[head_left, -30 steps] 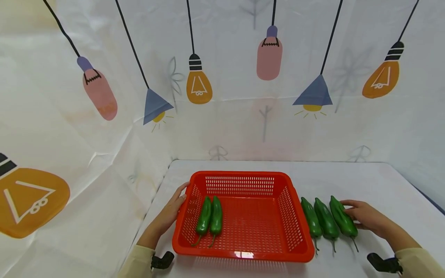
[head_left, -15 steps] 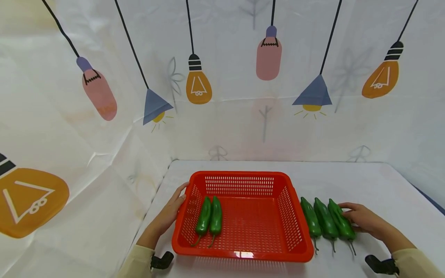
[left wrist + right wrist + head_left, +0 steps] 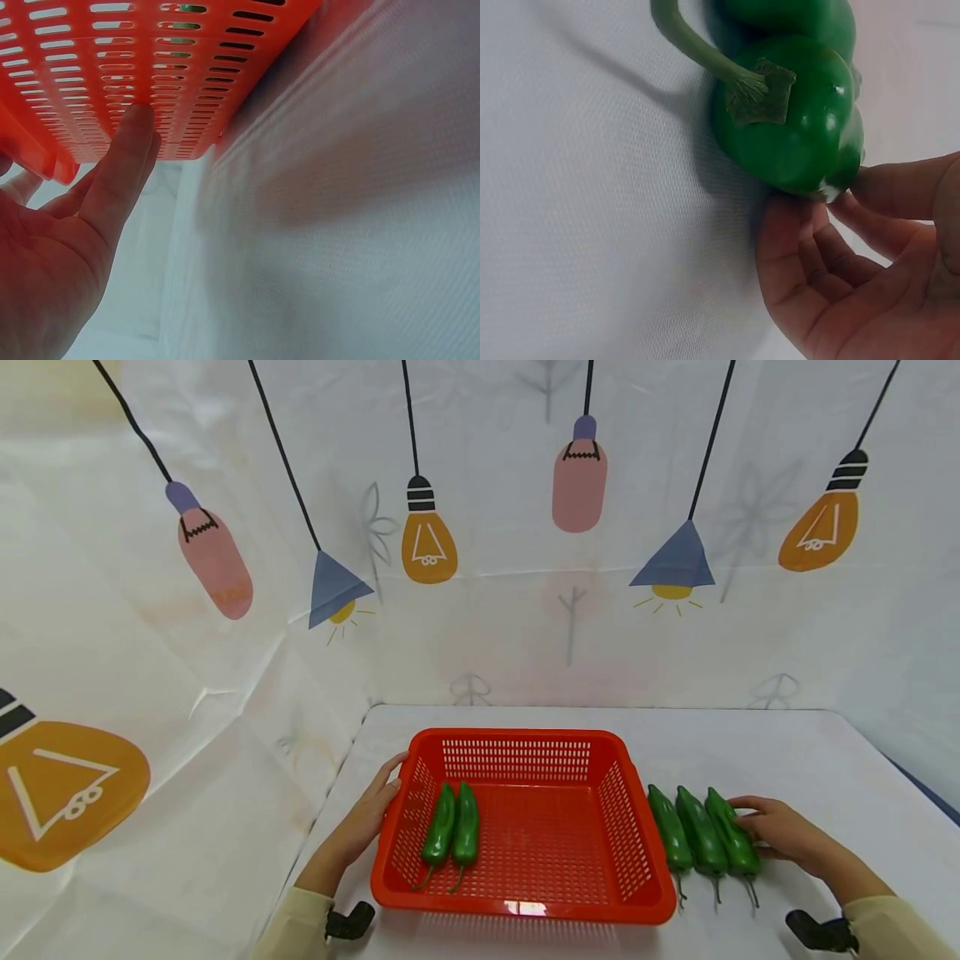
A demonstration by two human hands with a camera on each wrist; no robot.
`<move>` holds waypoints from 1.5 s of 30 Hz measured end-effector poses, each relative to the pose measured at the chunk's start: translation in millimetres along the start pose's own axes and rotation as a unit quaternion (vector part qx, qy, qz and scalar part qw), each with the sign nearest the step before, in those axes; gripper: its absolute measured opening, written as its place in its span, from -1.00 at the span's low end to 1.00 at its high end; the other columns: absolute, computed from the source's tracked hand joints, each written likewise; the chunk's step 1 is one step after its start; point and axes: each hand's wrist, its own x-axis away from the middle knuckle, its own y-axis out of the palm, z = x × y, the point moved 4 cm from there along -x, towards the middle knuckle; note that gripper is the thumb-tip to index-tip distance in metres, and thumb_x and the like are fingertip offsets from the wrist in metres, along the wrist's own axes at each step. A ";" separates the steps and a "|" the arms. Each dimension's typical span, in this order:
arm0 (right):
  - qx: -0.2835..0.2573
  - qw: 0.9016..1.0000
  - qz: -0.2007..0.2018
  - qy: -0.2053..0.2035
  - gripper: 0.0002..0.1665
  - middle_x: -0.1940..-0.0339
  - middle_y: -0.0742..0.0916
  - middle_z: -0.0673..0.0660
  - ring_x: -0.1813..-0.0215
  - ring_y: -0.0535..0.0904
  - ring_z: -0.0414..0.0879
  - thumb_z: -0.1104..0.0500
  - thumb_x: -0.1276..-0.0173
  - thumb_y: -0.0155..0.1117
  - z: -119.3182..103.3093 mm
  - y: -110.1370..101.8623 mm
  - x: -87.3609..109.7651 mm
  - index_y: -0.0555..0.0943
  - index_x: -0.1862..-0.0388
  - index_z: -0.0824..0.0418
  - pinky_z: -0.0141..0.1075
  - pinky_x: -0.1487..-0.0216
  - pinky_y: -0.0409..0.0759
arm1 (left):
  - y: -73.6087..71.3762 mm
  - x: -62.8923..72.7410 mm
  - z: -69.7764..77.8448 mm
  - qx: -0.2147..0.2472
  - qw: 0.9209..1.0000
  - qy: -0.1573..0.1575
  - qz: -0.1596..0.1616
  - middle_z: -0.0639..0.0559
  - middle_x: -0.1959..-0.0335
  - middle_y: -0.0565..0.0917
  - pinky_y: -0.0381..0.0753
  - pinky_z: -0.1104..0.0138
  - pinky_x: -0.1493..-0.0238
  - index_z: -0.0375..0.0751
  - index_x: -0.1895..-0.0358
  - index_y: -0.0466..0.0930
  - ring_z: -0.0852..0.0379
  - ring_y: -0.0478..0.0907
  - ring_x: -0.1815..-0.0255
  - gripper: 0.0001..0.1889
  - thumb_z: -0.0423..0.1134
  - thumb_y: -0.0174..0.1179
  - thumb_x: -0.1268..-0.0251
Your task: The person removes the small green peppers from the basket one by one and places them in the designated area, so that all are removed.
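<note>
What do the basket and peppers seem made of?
Basket: probably molded plastic, glossy red, given the bright highlight on its rim and regular slots. Peppers: smooth, shiny green skin with highlights and duller stems; real or artificial, I can't tell.

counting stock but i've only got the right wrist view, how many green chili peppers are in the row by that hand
Observer: Three green chili peppers lie side by side on the white table.
Operator: any others anywhere
Observer: Yes, two more chili peppers lie inside the red plastic basket.
Operator: and where's the left hand
Observer: The left hand touches the left side of the red plastic basket.
</note>
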 end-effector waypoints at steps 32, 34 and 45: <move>0.097 0.980 0.111 -0.133 -0.32 -0.17 0.55 0.59 -0.10 0.59 0.38 0.01 -0.64 0.05 -67.3 -17.9 20.8 0.30 -0.38 0.58 0.05 0.02 0.66 | -1.5 -0.2 -4.5 0.005 1.000 0.000 0.003 -0.20 -0.46 0.31 0.54 0.21 -0.11 0.14 -0.62 -0.01 -0.10 0.50 -0.18 -0.48 -0.02 -0.27 -0.72; 0.096 0.979 0.111 -0.140 -0.33 -0.17 0.56 0.58 -0.09 0.60 0.37 0.02 -0.63 0.06 -73.8 -16.2 20.6 0.31 -0.38 0.57 0.06 0.02 0.66 | -1.6 -0.7 -4.3 0.006 1.000 0.001 0.002 -0.21 -0.46 0.31 0.54 0.22 -0.10 0.12 -0.62 -0.01 -0.08 0.51 -0.17 -0.48 -0.03 -0.27 -0.72; 0.090 0.978 0.098 -0.164 -0.32 -0.16 0.59 0.53 -0.12 0.58 0.37 0.00 -0.61 0.10 -100.2 -8.2 17.0 0.33 -0.39 0.53 0.07 0.01 0.66 | -1.3 -1.6 -2.2 -0.006 1.000 0.009 -0.008 -0.29 -0.44 0.30 0.52 0.24 -0.10 0.03 -0.63 -0.04 -0.04 0.51 -0.13 -0.46 -0.05 -0.28 -0.72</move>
